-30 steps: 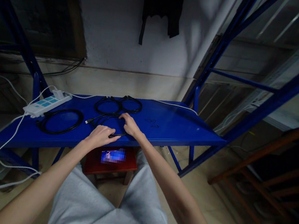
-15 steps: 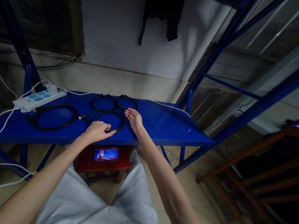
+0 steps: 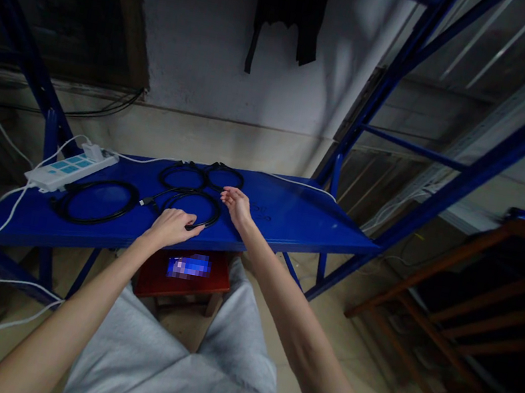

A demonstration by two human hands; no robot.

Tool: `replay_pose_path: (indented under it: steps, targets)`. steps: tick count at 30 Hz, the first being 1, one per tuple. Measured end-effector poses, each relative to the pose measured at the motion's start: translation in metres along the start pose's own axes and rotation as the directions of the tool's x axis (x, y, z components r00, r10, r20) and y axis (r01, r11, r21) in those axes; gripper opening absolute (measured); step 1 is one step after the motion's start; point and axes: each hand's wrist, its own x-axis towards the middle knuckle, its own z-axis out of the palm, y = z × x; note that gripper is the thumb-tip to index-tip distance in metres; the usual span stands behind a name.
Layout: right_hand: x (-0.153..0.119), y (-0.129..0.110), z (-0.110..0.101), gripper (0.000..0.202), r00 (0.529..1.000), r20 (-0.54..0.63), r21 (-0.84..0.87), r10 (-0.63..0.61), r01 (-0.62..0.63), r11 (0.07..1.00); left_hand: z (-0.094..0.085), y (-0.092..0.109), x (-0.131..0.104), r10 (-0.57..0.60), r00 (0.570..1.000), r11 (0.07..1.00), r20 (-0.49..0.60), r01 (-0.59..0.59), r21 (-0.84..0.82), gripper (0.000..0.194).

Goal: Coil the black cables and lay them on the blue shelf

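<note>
A black cable [image 3: 217, 215] lies in a loose coil on the blue shelf [image 3: 288, 225], one end reaching left to a light-tipped plug [image 3: 143, 203]. My left hand [image 3: 174, 227] is at the coil's near side, fingers curled over it and the thumb stretched right, with the cable passing between thumb and forefinger. To the coil's right, my right hand [image 3: 236, 205] is raised on its side, palm facing left, fingers loosely bent and holding nothing I can see. Its fingertips are close to the coil's upper right edge; whether they touch it I cannot tell.
Another black coil [image 3: 131, 208] lies to the left, beside a white power strip [image 3: 71, 169]. Two smaller coils [image 3: 182, 175] sit at the back. A white cord [image 3: 10, 216] hangs over the left edge. Below is a red stool [image 3: 150, 282]; a wooden chair [image 3: 428, 320] stands right.
Both hands keep nearly the same places at the coil. The view has shifted slightly; the cables lie as before.
</note>
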Motion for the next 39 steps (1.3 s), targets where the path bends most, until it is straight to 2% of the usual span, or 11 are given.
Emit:
replay_pose_path:
  steps: [3,6,12,14,16,20,27,32,36,39]
  targets:
    - [-0.004,0.004,0.008,0.015,0.991,0.088,-0.216,-0.097,0.114,0.97,0.0,0.001,-0.001,0.007,1.0,1.0,-0.004,-0.007,0.011,0.05]
    - [-0.008,0.005,0.014,0.018,0.975,0.165,-0.443,-0.146,0.205,0.873,0.0,0.001,-0.001,0.008,1.0,1.0,-0.006,-0.008,0.019,0.05]
    - [-0.017,0.005,0.013,0.024,0.947,0.223,-0.632,-0.231,0.321,0.706,0.001,0.001,-0.001,0.003,1.0,1.0,0.009,-0.003,0.012,0.05]
    - [-0.018,0.005,0.011,0.025,0.941,0.246,-0.655,-0.232,0.338,0.676,0.001,0.001,-0.001,0.006,1.0,1.0,0.007,-0.006,0.008,0.05]
    - [-0.019,0.005,0.01,0.025,0.946,0.231,-0.65,-0.226,0.323,0.688,0.001,0.001,-0.002,0.009,1.0,1.0,0.003,-0.009,0.007,0.05]
    - [-0.016,0.005,0.006,0.026,0.964,0.154,-0.628,-0.214,0.263,0.733,0.0,0.001,-0.004,0.003,1.0,1.0,0.001,-0.003,0.006,0.049]
    - [-0.006,0.002,0.008,0.03,0.959,-0.02,-0.693,-0.284,0.191,0.696,0.0,0.001,-0.002,0.015,1.0,1.0,-0.004,-0.015,-0.006,0.05]
    - [-0.015,0.003,0.017,0.03,0.957,0.031,-0.713,-0.287,0.223,0.664,-0.001,0.002,0.0,0.011,1.0,1.0,-0.003,-0.011,0.01,0.052]
    - [-0.02,0.002,0.014,0.03,0.954,0.101,-0.69,-0.283,0.272,0.671,-0.002,0.003,-0.002,0.017,1.0,1.0,0.0,-0.017,0.014,0.051]
    - [-0.013,0.002,0.01,0.03,0.957,0.027,-0.688,-0.29,0.228,0.688,-0.003,0.003,-0.003,0.018,1.0,1.0,0.0,-0.018,0.016,0.051]
